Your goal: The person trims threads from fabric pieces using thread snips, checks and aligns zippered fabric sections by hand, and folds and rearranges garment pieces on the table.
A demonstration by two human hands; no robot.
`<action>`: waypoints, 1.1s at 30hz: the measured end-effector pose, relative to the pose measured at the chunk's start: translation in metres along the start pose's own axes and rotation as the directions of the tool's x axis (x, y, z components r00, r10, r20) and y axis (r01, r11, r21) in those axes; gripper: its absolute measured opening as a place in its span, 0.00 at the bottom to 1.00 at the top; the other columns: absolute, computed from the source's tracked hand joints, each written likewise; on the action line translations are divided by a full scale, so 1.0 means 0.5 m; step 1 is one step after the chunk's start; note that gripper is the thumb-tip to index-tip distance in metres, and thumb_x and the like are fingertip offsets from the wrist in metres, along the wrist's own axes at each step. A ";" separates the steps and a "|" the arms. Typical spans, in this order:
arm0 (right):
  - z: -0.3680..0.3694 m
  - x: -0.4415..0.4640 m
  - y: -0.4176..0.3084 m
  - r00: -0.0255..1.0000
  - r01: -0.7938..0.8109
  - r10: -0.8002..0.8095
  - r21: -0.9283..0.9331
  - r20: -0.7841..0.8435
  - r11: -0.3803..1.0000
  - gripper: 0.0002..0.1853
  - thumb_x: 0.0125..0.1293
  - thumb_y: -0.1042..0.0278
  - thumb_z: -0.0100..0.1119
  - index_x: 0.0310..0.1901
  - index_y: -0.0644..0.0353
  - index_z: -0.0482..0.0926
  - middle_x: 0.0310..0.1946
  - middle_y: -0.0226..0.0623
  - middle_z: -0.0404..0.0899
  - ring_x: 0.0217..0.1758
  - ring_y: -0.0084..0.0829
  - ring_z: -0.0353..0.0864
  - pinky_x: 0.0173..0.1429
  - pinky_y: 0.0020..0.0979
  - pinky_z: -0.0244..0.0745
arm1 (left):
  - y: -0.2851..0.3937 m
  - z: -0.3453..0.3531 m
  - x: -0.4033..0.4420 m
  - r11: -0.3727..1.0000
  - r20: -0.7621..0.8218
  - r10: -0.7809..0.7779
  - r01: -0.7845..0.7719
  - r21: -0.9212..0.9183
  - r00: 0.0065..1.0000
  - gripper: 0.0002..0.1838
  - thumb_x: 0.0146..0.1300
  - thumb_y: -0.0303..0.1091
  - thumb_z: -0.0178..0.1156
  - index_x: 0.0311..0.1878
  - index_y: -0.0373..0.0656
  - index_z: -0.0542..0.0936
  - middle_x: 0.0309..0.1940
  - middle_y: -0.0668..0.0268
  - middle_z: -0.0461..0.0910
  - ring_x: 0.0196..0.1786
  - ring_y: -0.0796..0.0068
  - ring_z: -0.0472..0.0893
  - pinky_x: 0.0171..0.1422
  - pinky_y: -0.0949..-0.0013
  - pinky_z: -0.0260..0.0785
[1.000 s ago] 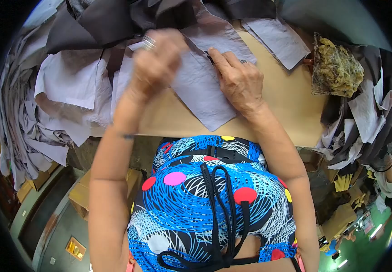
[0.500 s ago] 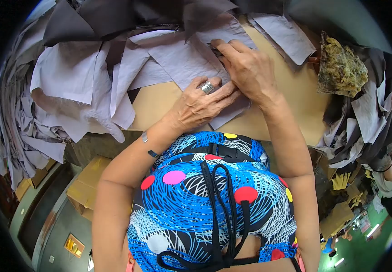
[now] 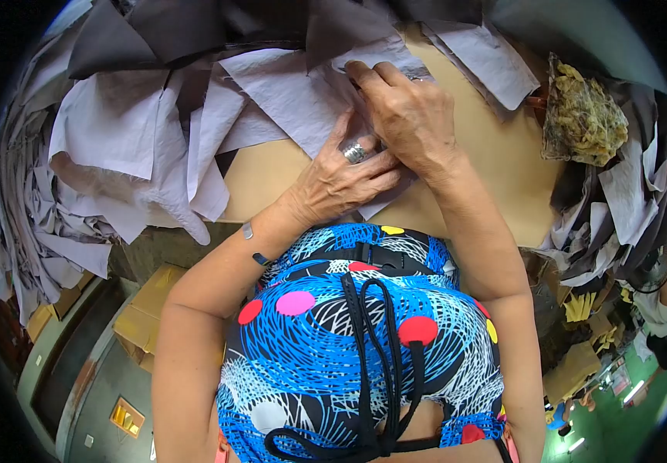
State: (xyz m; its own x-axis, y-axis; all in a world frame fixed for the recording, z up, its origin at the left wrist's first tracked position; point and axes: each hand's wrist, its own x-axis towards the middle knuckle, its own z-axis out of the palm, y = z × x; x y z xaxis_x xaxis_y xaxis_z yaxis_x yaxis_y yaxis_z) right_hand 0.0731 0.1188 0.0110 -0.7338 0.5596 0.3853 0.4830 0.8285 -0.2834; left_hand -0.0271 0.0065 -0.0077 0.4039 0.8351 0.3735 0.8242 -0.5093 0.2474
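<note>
Grip check from my end of the feed: right hand point(image 3: 410, 116) has its fingers curled down over a pale lilac cloth piece point(image 3: 299, 96), but the tips are mostly hidden, so I can't tell if they're actually pinching it. Left hand point(image 3: 341, 181), the one with the chunky silver ring point(image 3: 354, 153), reaches in against the right, one finger apart from the rest; can't tell what those tips hold either. That cloth lies on the tan counter point(image 3: 495, 185), upper middle of my view, with a pale corner poking out below both hands near the front edge. Dark cloth point(image 3: 179, 35) runs along the far side. More pale pieces point(image 3: 110, 123) are heaped to the left, and a yellowish fibrous clump point(image 3: 584, 116) sits off right, just beside some hanging scraps point(image 3: 630, 193).
</note>
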 end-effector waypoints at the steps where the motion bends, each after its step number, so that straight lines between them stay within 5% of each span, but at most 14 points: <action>1: -0.002 0.002 -0.001 1.000 -0.002 0.002 -0.005 0.010 1.000 0.11 0.50 0.67 0.56 0.38 0.53 0.78 0.26 0.31 0.76 0.21 0.35 0.81 0.24 0.32 0.74 | -0.001 0.001 0.000 1.000 -0.006 -0.003 0.003 -0.031 1.000 0.15 0.49 0.37 0.54 0.41 0.52 0.81 0.44 0.74 0.79 0.53 0.67 0.76 0.68 0.41 0.58; 8: 0.002 0.021 -0.010 0.990 -0.080 0.084 -0.039 0.110 0.996 0.07 0.53 0.70 0.57 0.36 0.53 0.77 0.29 0.32 0.76 0.26 0.40 0.80 0.27 0.39 0.74 | -0.002 0.010 -0.004 0.998 -0.005 -0.002 0.002 -0.060 1.000 0.15 0.49 0.35 0.55 0.41 0.53 0.82 0.44 0.73 0.79 0.54 0.66 0.76 0.67 0.39 0.59; 11: 0.005 0.036 -0.004 1.000 -0.014 0.013 -0.028 -0.025 0.999 0.06 0.54 0.70 0.53 0.32 0.59 0.76 0.28 0.36 0.79 0.23 0.38 0.82 0.23 0.36 0.76 | -0.006 0.015 -0.012 1.000 0.038 0.010 -0.009 -0.020 0.999 0.14 0.56 0.39 0.52 0.46 0.59 0.80 0.50 0.77 0.77 0.50 0.77 0.76 0.66 0.36 0.58; 17: 0.020 0.069 0.017 0.996 -0.083 0.085 0.065 -0.028 0.994 0.09 0.54 0.69 0.60 0.39 0.55 0.78 0.31 0.36 0.77 0.29 0.45 0.79 0.31 0.41 0.74 | -0.003 0.015 -0.008 1.000 0.014 0.023 -0.023 0.005 1.000 0.15 0.55 0.39 0.53 0.47 0.58 0.79 0.54 0.77 0.75 0.46 0.78 0.76 0.64 0.39 0.61; 20: 0.016 0.081 0.020 0.981 -0.153 0.136 0.116 0.141 0.981 0.16 0.53 0.68 0.59 0.45 0.60 0.74 0.35 0.49 0.79 0.32 0.49 0.81 0.35 0.43 0.75 | -0.004 0.014 -0.007 0.999 0.009 0.037 -0.037 -0.011 0.999 0.15 0.55 0.39 0.53 0.47 0.57 0.78 0.55 0.77 0.74 0.44 0.79 0.75 0.63 0.40 0.60; 26: -0.025 0.147 0.012 0.993 -0.058 0.075 0.183 -0.087 0.981 0.05 0.57 0.73 0.51 0.35 0.61 0.74 0.27 0.44 0.76 0.31 0.47 0.80 0.35 0.44 0.74 | 0.004 0.010 -0.009 0.996 0.062 0.041 -0.035 -0.083 0.997 0.16 0.54 0.39 0.54 0.48 0.54 0.78 0.55 0.75 0.74 0.43 0.78 0.75 0.65 0.41 0.57; 29: -0.078 0.146 0.025 0.999 -0.021 0.016 0.096 0.051 0.995 0.04 0.59 0.73 0.49 0.33 0.62 0.74 0.28 0.44 0.77 0.32 0.48 0.80 0.36 0.45 0.74 | 0.001 0.007 -0.007 0.993 0.016 0.032 -0.030 -0.111 0.999 0.15 0.54 0.37 0.56 0.47 0.53 0.78 0.53 0.73 0.75 0.42 0.77 0.76 0.67 0.45 0.56; 30: -0.105 0.131 0.029 0.979 -0.067 0.048 0.089 0.198 0.994 0.13 0.58 0.73 0.52 0.46 0.59 0.74 0.31 0.45 0.77 0.35 0.47 0.80 0.39 0.43 0.74 | -0.003 0.006 -0.008 0.989 0.009 0.006 -0.004 -0.145 1.000 0.15 0.53 0.36 0.57 0.46 0.52 0.78 0.51 0.72 0.75 0.42 0.76 0.76 0.66 0.46 0.58; 33: -0.083 0.020 0.069 0.987 -0.153 0.152 0.025 0.044 0.988 0.14 0.57 0.69 0.59 0.47 0.54 0.77 0.34 0.36 0.78 0.35 0.43 0.79 0.37 0.39 0.74 | -0.011 0.003 -0.015 0.967 -0.042 -0.082 0.070 -0.245 0.996 0.15 0.50 0.31 0.59 0.44 0.49 0.78 0.45 0.69 0.76 0.40 0.73 0.77 0.64 0.51 0.63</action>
State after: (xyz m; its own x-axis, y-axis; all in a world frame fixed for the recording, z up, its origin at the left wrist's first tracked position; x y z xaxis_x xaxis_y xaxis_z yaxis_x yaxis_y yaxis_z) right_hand 0.1020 0.1538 0.0414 -0.6719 0.6776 0.2991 0.5774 0.7321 -0.3613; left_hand -0.0340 0.0037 -0.0132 0.3180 0.8647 0.3888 0.7281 -0.4854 0.4840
